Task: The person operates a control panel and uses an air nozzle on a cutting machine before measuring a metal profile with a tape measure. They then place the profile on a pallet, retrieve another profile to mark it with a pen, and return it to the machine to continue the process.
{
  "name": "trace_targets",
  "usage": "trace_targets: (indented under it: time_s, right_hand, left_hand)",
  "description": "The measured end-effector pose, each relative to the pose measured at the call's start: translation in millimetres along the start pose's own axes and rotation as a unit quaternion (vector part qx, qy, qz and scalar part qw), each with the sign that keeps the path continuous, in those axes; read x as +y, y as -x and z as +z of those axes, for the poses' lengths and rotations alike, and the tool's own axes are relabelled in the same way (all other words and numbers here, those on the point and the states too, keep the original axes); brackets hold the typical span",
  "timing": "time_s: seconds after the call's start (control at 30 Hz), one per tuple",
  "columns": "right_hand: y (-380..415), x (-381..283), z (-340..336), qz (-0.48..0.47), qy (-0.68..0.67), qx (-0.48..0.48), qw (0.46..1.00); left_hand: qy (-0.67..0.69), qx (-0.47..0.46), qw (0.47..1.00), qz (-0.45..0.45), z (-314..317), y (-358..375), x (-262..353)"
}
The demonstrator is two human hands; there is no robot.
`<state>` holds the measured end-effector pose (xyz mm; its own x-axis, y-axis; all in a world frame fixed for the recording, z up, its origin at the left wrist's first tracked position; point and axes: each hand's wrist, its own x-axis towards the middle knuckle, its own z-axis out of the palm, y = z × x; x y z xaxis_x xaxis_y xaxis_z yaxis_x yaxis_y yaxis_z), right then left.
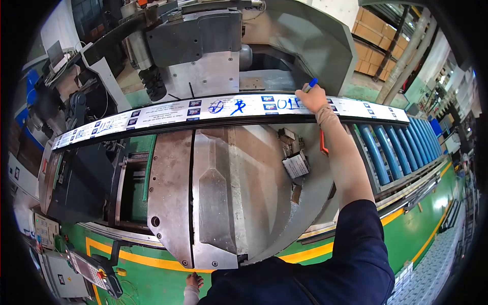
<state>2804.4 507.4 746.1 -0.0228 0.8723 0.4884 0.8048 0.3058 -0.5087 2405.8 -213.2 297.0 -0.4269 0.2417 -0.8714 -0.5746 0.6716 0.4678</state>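
Observation:
My right hand is closed around a blue marker and rests over the long profile, which is covered in white printed film. Blue handwriting shows on the film: numbers near the left end, two symbols around the middle, and characters starting "01" just left of my fingers. The profile lies across the machine bed, from far left to the rollers at right. My left hand hangs low near the bottom edge, away from the profile, with its fingers curled; whether it holds anything is too small to tell.
A metal machine table lies below the profile, with a spindle head above. Blue rollers extend right. A small box and scraps sit in the curved tray. A control pendant stands at lower left.

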Motion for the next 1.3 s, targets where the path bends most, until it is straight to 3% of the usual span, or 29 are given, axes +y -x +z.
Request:
trace_targets:
  time_s: [0.13,0.3,0.4,0.5,0.6,0.73,0.87,0.93,1.0,1.1,1.2,1.3]
  right_hand:
    - [-2,5,-16,0.065,-0.042,0.060,0.995]
    - [-3,1,-26,0.040,0.012,-0.051,0.998]
    - [-11,16,-17,0.048,0.025,0.004,0.999]
    - [-14,13,-29,0.082,0.031,-0.054,0.995]
    - [-5,8,-23,0.031,-0.050,-0.052,0.997]
    - [-6,10,-35,0.093,0.015,-0.034,0.995]
    - [0,15,-45,0.075,-0.075,0.133,0.985]
    - [-2,38,-73,0.141,-0.189,0.173,0.956]
    - [-3,76,-100,0.195,-0.206,0.101,0.954]
    - [5,125,-124,0.124,-0.053,0.096,0.986]
    - [-14,184,-94,0.080,0.018,0.091,0.993]
    - [1,129,-119,0.051,-0.029,-0.008,0.998]
  left_hand:
    - [-0.002,0.008,1.000,-0.015,-3,0,-8]
    - [0.002,0.001,1.000,-0.012,-1,0,-8]
    - [0.004,-0.007,1.000,0.004,4,-4,-2]
    - [0.007,-0.005,1.000,0.014,4,-4,-2]
    - [-0.013,-0.015,1.000,0.014,5,-6,-4]
    - [-0.004,0.005,1.000,0.007,1,-4,-6]
    - [-0.011,0.011,1.000,0.002,6,4,-10]
    - [0.012,0.007,1.000,-0.013,9,7,-6]
    - [0.022,0.010,0.999,-0.023,16,10,-5]
    - [-0.018,0.005,1.000,-0.015,29,11,-10]
    - [-0.030,-0.008,0.999,-0.013,35,12,-7]
    - [-0.050,-0.018,0.999,0.000,40,14,-5]
